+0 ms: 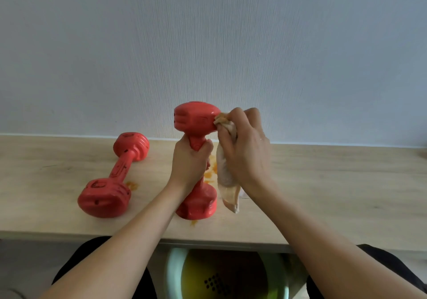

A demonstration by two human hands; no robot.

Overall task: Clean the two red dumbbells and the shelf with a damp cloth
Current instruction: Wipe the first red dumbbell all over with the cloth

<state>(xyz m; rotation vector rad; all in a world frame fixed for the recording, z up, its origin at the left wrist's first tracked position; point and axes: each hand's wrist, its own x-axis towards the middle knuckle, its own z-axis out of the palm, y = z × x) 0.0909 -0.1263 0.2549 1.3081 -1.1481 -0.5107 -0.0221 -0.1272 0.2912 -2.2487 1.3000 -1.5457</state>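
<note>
One red dumbbell [196,119] stands upright on the light wooden shelf [323,183]. My left hand [190,162] grips its handle. My right hand [246,151] holds a pale, stained cloth [227,183] and presses the cloth's top end against the right side of the upper head; the rest of the cloth hangs down. The second red dumbbell [115,176] lies on its side on the shelf to the left, untouched. Orange stains [209,174] mark the shelf near both dumbbells.
A pale textured wall [208,44] rises right behind the shelf. Below the shelf's front edge sits a light green basin [172,273] with a yellow-green perforated insert. My dark-clothed knees show at the bottom.
</note>
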